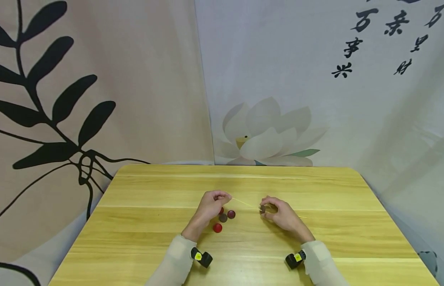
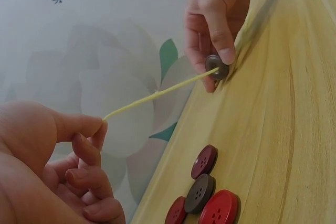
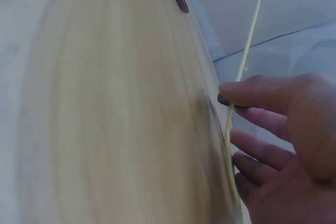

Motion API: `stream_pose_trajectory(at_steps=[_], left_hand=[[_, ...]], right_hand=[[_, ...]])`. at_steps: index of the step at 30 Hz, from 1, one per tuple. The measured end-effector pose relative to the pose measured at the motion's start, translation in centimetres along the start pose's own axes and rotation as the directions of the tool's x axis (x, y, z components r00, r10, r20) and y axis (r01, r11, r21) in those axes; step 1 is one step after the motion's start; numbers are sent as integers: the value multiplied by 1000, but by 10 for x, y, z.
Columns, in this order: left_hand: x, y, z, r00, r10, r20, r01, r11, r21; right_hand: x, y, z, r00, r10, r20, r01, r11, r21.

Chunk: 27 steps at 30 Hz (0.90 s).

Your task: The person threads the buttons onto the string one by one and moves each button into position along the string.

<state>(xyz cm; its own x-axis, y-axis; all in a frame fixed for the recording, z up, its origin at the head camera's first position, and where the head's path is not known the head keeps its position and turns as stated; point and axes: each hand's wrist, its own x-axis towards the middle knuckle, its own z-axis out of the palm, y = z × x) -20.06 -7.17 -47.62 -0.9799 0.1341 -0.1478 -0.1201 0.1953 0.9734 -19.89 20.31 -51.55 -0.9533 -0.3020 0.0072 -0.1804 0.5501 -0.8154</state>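
A: Leftmost first. Left hand [image 1: 209, 205]?

B: Thumb and forefinger meet in a fine pinch on the yellow string [image 2: 157, 94]; other fingers loosely curled, nothing in them. No string seen past the pinch, so I judge the hold short: a slight tug could slip it free.

A: Beside that hand?

B: Four loose buttons on the table [image 1: 350, 238], close together: bright red button [image 1: 217, 228], dark red button [image 1: 221, 211] partly hidden by the hand, dark grey button [image 1: 223, 217], maroon button [image 1: 231, 214]. Risk: the hand dropping low could scatter them.

A: Between the hands?

B: String only, nearly straight. Little slack, by my reading; parting the hands could jerk the end loose.

A: And the held button [image 1: 262, 209]?

B: At the fingertips of the right hand [image 1: 284, 216]: thumb and finger pinch it, separated only by the button. Left wrist view has the string meeting its face near the middle; right wrist view has string running on past it. Looks threaded; which hole, cannot tell. A small grip, so uneven pull could twist it away.

A: Far right?

B: String tail [image 1: 303, 217], beyond the right hand. Knot or none: cannot tell. If unknotted, the button could run off that end.
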Motion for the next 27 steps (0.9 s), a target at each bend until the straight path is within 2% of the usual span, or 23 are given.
stream_pose_trajectory(at_steps=[11,27], left_hand=[[0,0,-3,1000,-4,-9,4,1000,2],[-1,0,-10,999,0,-34,0,1000,18]], right_hand=[[2,8,-5,1000,-16,20,16,1000,-4],[0,7,-6,999,-18,33,18,1000,4]])
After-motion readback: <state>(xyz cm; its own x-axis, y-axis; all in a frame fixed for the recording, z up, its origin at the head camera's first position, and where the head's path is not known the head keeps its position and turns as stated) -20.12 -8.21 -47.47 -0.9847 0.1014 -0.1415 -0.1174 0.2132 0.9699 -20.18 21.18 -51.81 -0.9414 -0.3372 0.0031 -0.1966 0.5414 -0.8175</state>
